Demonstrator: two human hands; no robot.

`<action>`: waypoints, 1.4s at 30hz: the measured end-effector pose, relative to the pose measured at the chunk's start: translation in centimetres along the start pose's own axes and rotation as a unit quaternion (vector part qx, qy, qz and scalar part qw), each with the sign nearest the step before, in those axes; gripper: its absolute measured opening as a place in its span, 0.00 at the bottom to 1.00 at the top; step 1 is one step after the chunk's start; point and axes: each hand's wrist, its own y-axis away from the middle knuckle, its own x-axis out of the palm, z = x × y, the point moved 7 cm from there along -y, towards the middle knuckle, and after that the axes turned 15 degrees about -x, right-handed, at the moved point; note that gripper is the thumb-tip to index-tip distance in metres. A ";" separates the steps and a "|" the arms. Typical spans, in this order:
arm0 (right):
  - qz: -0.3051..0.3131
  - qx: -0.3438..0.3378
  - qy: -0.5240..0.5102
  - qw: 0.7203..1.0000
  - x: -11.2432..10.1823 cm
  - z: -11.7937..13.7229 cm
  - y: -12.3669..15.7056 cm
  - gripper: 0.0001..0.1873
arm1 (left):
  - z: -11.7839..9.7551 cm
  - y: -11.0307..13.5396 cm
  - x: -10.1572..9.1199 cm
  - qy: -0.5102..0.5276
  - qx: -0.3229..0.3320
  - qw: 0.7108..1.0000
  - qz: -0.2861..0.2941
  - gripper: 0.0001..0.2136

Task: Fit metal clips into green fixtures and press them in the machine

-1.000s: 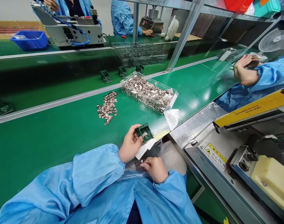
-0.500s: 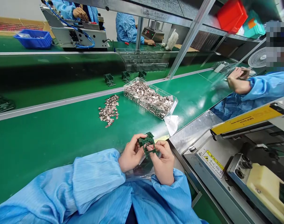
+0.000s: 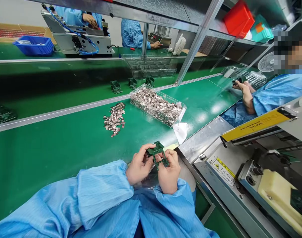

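Here, left hand point(image 3: 139, 166), right hand point(image 3: 169, 173) hold green frame point(image 3: 156, 150); inside unclear.

Head-worn camera (sole view); faces forward and down; green bench point(image 3: 66, 145) close below

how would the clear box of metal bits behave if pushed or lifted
The clear box is probably heavy for its size, packed with metallic bits. Its low, long shape suggests sliding before tipping; loose bits piled high might spill.

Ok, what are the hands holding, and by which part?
A green frame: the left hand grips its left side as pictured, the right hand pinches its lower right edge.
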 end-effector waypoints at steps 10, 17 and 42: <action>-0.011 0.100 -0.125 0.987 0.6 -2.3 0.6 0.12 | 0.0 0.1 0.2 0.009 -0.005 1.000 0.023 0.17; 0.109 0.047 -0.159 0.980 -2.2 0.0 -0.1 0.32 | -1.1 0.4 0.2 0.015 -0.051 0.995 0.081 0.18; -0.363 -0.008 0.183 0.914 -39.8 1.7 5.0 0.35 | -18.8 -3.0 33.7 -0.056 0.103 0.902 0.416 0.38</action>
